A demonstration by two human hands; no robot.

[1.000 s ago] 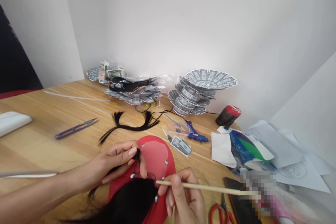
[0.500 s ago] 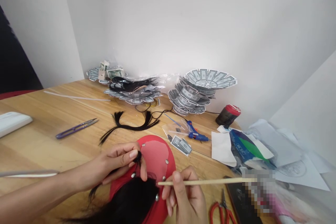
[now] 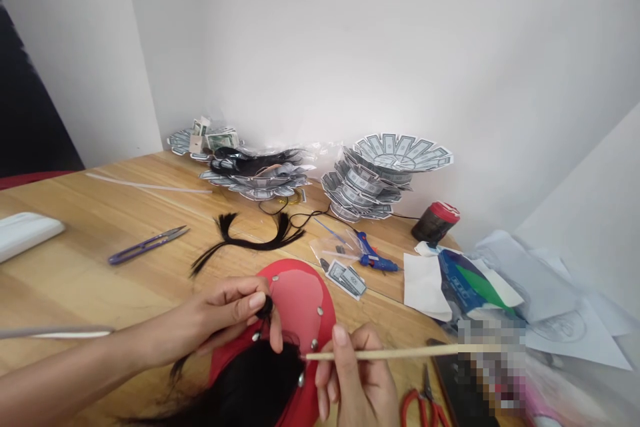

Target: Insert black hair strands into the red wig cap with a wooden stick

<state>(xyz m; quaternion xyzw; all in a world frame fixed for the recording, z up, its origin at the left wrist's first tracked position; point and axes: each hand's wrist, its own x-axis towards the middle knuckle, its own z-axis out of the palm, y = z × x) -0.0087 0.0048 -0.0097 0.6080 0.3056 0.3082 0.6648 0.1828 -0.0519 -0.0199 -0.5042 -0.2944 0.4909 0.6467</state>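
Note:
A red rounded piece [image 3: 300, 293] with silver studs lies at the front centre, and a large tuft of black hair [image 3: 255, 380] covers its lower part. Above it, my left hand [image 3: 235, 313] pinches a small dark bundle of hair [image 3: 266, 307] between thumb and fingers. My right hand [image 3: 355, 373] grips a thin light wooden stick [image 3: 410, 351], whose left tip is beside the edge of the large tuft. The stick's far end runs into a blurred patch.
Purple snips [image 3: 147, 245], a black hair strand bundle [image 3: 250, 242] and a blue glue gun [image 3: 375, 257] lie beyond. Stacked paper-note bowls [image 3: 365, 180] stand by the wall. Red-handled pliers [image 3: 424, 407], a dark can [image 3: 435, 222] and papers [image 3: 425, 283] are at right.
The view has shifted slightly. The stick and my right hand have moved a little right and down; both hands keep their holds.

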